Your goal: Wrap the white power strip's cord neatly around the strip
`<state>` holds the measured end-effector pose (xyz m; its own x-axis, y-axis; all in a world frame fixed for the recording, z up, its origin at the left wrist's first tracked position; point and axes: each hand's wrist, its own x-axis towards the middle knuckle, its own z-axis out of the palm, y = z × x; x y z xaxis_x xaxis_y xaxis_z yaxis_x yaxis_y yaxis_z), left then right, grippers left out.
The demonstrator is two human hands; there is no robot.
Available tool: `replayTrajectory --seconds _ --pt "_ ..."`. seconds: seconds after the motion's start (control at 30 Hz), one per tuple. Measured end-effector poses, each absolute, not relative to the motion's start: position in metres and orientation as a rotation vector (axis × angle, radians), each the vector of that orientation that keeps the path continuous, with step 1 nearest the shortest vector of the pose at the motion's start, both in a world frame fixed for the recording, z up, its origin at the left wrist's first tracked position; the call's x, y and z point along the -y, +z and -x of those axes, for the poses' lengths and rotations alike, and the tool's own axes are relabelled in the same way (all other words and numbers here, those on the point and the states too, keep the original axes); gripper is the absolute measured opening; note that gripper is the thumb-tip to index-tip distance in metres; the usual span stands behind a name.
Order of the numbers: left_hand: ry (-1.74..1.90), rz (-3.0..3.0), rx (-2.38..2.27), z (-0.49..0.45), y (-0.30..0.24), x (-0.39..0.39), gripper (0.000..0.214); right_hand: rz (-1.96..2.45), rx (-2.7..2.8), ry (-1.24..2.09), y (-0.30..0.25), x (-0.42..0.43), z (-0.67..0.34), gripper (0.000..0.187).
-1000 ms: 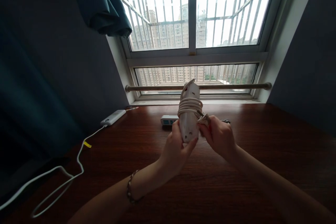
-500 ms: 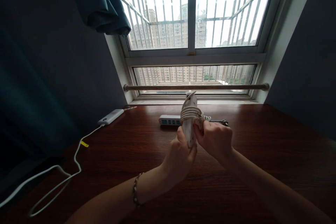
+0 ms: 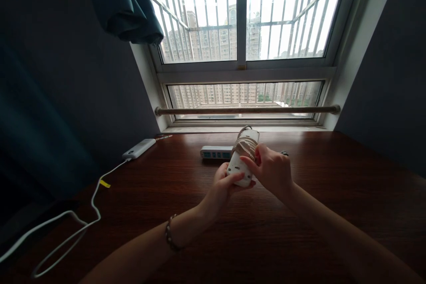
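A white power strip with its cord wound round the middle is held over the dark wooden desk. My left hand grips its near end from below, fingers wrapped round it. My right hand is closed against the strip's right side, pinching the coiled cord. The strip now lies tilted away from me, its socket face up.
A second white power strip with blue sockets lies on the desk behind my hands. A white power bank sits at the back left, its cable running to the left edge. A rail crosses below the window.
The power strip has gone from standing upright to lying tilted away and lower. Both hands stayed on it and dropped slightly toward the desk.
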<state>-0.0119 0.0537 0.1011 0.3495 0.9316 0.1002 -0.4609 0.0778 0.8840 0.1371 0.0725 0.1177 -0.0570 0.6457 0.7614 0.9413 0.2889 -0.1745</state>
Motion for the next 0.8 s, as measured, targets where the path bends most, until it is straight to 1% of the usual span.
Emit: replayTrajectory --seconds 0.03,0.07,0.13,0.2,0.23,0.3,0.37,0.43,0.57,0.67,0.7,0.8 --pt "1.149 -0.988 -0.575 0.011 0.100 -0.054 0.024 1.538 1.782 -0.377 0.120 -0.072 -0.137 0.052" --pt "1.167 -0.976 -0.573 0.010 0.098 -0.054 0.023 1.612 1.808 -0.203 0.122 -0.073 -0.138 0.054" --pt "1.226 -0.987 -0.585 0.009 0.093 -0.055 0.022 1.620 1.902 0.370 0.125 -0.075 -0.139 0.059" --pt "1.307 -1.056 -0.617 0.008 0.088 -0.056 0.025 1.447 1.880 0.981 0.123 -0.078 -0.139 0.058" --pt "1.341 -1.116 -0.638 0.008 0.085 -0.058 0.027 1.333 1.805 1.191 0.122 -0.079 -0.138 0.054" --pt "1.361 -1.282 -0.718 0.010 0.080 -0.062 0.032 1.080 1.622 1.422 0.117 -0.080 -0.136 0.045" --pt "1.295 -1.507 -0.860 0.013 0.078 -0.067 0.037 0.856 1.447 1.547 0.115 -0.081 -0.135 0.036" --pt "1.164 -1.786 -1.034 0.018 0.079 -0.072 0.039 0.763 1.260 1.631 0.115 -0.082 -0.135 0.029" --pt "0.827 -2.303 -1.257 0.024 0.081 -0.076 0.048 0.838 0.984 1.650 0.114 -0.088 -0.146 0.016" --pt "0.677 -2.568 -1.202 0.021 0.076 -0.071 0.055 0.942 0.932 1.561 0.107 -0.092 -0.177 0.010" --pt "0.651 -2.654 -1.146 0.019 0.073 -0.069 0.052 0.990 0.923 1.505 0.103 -0.093 -0.193 0.009" --pt "0.599 -2.926 -0.877 0.013 0.061 -0.059 0.028 1.179 0.897 1.252 0.092 -0.086 -0.262 0.006"
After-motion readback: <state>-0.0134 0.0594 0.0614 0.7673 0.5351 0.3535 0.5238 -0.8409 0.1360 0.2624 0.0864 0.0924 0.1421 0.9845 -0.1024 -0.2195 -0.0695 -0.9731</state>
